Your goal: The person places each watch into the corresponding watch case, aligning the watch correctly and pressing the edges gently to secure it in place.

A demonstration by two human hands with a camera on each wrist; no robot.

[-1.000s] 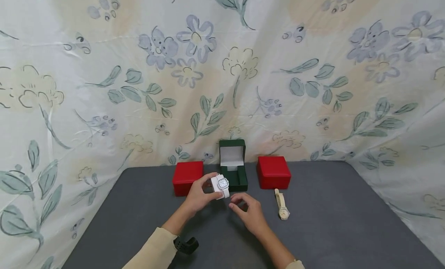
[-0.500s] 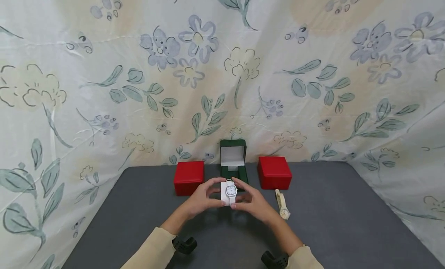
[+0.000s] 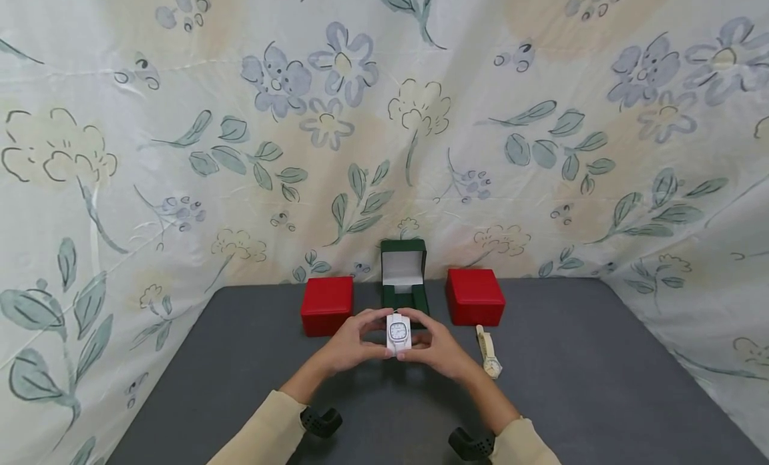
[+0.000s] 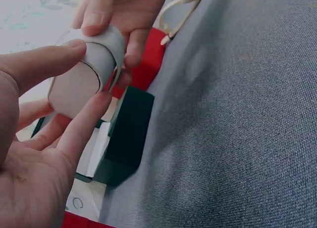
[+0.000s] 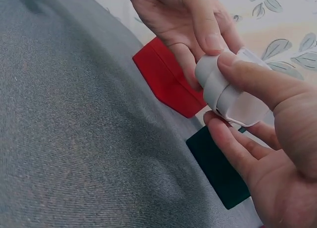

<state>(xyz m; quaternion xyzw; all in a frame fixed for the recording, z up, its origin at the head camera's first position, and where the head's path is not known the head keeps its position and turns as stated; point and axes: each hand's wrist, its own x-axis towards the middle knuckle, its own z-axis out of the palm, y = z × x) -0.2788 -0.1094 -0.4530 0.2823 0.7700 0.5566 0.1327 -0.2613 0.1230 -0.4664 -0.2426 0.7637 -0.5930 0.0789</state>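
I have the white watch point(image 3: 398, 332) wrapped on its pale cushion, pinched between both hands above the grey table point(image 3: 601, 385) — my left hand point(image 3: 348, 345) takes its left side, my right hand point(image 3: 441, 350) its right, fingers curled around it. It is not yet in the open green box point(image 3: 404, 285), which stands just beyond it with its lid up. By my reckoning one watch is ready for seating; the beige watch point(image 3: 488, 352) lies loose to the right, and both red boxes point(image 3: 326, 305) are shut.
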